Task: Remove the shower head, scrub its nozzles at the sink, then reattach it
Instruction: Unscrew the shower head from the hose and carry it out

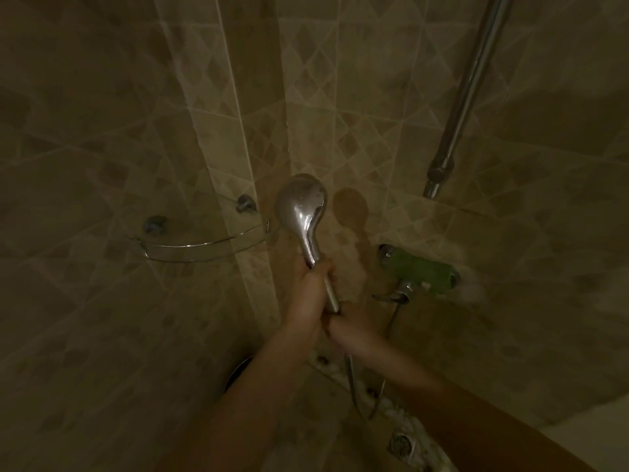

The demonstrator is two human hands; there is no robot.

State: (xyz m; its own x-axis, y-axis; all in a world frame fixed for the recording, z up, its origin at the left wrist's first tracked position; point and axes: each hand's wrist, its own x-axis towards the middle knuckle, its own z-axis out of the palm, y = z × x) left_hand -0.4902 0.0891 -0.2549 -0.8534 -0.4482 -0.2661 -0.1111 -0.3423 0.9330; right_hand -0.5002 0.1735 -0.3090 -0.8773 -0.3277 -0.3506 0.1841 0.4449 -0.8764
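A: Nearest first?

B: My right hand (352,327) is closed around the hose (350,379) joint at the handle's bottom end, blurry. Just beyond it, my left hand (311,287) is wrapped tight on the handle.

A: Shower head?

B: The shower head (301,202) is off the rail (466,97), held upright, its long axis running up and away from both hands, back to me. Left steadies, right is nearer the joint, probably unscrewing.

A: Far?

B: Mixer (420,272) right, corner shelf (204,245) left.
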